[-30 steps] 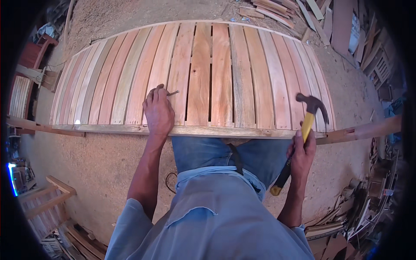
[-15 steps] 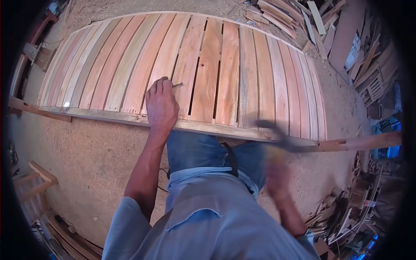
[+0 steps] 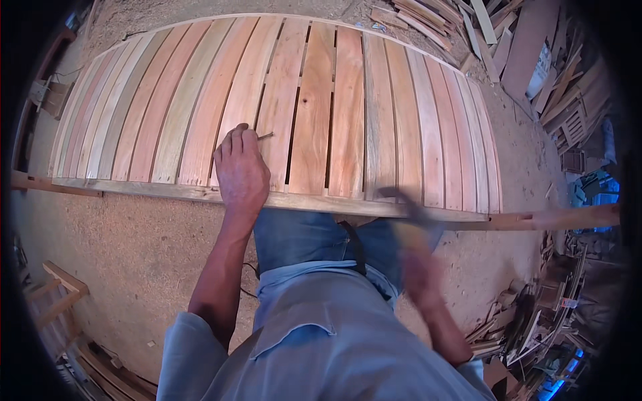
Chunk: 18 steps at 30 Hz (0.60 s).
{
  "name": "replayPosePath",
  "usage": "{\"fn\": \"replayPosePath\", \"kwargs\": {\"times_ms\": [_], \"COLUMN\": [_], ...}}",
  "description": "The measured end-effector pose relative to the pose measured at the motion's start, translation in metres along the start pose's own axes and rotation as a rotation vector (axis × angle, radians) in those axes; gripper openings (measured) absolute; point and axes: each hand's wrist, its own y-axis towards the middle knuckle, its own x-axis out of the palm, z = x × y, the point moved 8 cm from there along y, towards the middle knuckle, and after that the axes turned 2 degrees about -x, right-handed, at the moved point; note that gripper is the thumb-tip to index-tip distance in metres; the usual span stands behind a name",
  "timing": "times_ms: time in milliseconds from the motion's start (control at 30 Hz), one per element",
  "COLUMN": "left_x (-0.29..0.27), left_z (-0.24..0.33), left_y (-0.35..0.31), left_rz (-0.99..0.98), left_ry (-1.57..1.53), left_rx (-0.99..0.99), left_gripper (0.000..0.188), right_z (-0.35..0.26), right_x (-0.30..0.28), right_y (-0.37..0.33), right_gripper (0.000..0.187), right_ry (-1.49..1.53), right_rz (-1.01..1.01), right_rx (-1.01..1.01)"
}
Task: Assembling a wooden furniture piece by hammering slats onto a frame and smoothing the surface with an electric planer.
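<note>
A long panel of wooden slats [image 3: 314, 107] lies in front of me, with a rail [image 3: 314, 204] along its near edge. My left hand [image 3: 242, 170] rests on the slats left of the middle, just beyond that rail. Its fingers are curled round a thin dark nail [image 3: 265, 136], whose end sticks out to the right above the wood. My right hand [image 3: 422, 274], smeared by motion, grips a hammer [image 3: 409, 207] by its yellowish handle. The hammer's dark head hangs over the near rail, right of the middle and apart from the nail.
Wooden beams [image 3: 555, 217] stick out beyond the panel's ends. Scrap boards [image 3: 421, 20] are heaped at the far right, and more offcuts [image 3: 535, 321] lie at the near right. A wooden frame [image 3: 67, 284] stands at the left on the dusty floor [image 3: 147, 247].
The hammer in my right hand has swung a little to the left. My left hand keeps its grip on the nail at about the same place on the slats. The view has shifted slightly.
</note>
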Motion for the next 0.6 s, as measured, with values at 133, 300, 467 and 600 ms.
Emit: {"fn": "replayPosePath", "kwargs": {"times_ms": [133, 300, 467, 600], "left_x": [0.004, 0.002, 0.000, -0.001], "left_z": [-0.006, -0.011, -0.005, -0.002], "left_y": [-0.011, -0.008, -0.008, -0.008], "left_rz": [-0.044, -0.026, -0.011, -0.018], "left_ry": [0.027, 0.030, 0.038, 0.040], "left_rx": [-0.014, -0.016, -0.001, -0.007], "left_gripper": [0.020, 0.021, 0.021, 0.022], "right_z": [-0.007, 0.001, -0.009, 0.000], "right_x": [0.020, -0.103, -0.026, 0.051], "right_y": [0.055, 0.064, 0.025, 0.004], "right_gripper": [0.057, 0.057, 0.052, 0.054], "right_ry": [0.361, 0.902, 0.401, 0.406], "right_rz": [-0.191, 0.649, 0.049, -0.169], "right_rx": [0.309, 0.315, -0.016, 0.339]}}
